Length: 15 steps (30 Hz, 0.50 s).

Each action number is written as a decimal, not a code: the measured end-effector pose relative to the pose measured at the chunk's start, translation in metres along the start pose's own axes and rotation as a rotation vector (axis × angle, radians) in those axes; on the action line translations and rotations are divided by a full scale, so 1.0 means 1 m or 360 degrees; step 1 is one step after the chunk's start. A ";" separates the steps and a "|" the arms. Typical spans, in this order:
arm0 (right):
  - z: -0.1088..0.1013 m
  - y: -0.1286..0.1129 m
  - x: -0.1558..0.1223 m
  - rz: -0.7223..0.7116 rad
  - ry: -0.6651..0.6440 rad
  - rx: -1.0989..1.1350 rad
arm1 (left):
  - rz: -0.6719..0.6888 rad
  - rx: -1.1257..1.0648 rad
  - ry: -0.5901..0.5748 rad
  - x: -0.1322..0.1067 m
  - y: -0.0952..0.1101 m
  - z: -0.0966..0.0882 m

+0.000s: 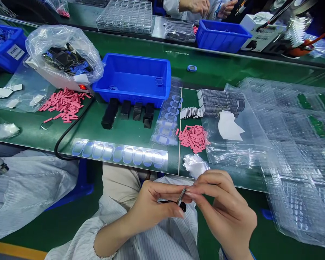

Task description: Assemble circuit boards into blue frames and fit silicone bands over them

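two hands at the bench: the left hand (151, 207) pinches a small metal strip (181, 196) between its fingers (165, 191), long axis tilted up, black piece (182, 206) below; the right hand (224, 209) curls, fingertips (191, 193) just beside its upper end.

Blue plastic crate (132, 81) mid-bench, black blocks (126, 110) along near side; pink strips (65, 104) left; clear plastic trays (295, 144) right.

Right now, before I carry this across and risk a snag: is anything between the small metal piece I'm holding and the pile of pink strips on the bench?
Yes: a crumpled wad of white film lies in the path, just short of the pink strips and ahead of the small metal piece.
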State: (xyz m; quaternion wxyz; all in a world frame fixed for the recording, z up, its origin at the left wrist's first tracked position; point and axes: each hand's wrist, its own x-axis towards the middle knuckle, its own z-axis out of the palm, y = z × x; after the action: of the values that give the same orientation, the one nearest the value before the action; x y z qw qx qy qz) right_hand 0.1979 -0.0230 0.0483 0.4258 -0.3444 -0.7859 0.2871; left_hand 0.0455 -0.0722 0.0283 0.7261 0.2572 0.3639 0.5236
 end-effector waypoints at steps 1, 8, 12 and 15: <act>0.000 0.000 0.000 -0.0004 0.0005 0.0011 | 0.0005 0.0014 -0.0001 0.000 0.000 0.000; -0.001 -0.003 -0.001 -0.0020 0.0003 0.0068 | 0.0089 0.0139 0.0015 -0.004 0.003 0.001; 0.000 0.001 -0.001 0.0019 -0.0035 0.0149 | 0.0236 0.0303 0.0049 -0.006 0.006 0.003; 0.004 0.002 -0.002 0.0026 -0.0039 0.0105 | 0.0248 0.0354 0.0078 -0.005 0.006 0.006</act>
State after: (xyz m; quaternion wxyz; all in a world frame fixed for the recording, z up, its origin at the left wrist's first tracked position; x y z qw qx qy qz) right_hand 0.1958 -0.0246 0.0437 0.4248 -0.3331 -0.7784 0.3203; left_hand 0.0461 -0.0754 0.0376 0.6411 0.3508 0.4162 0.5410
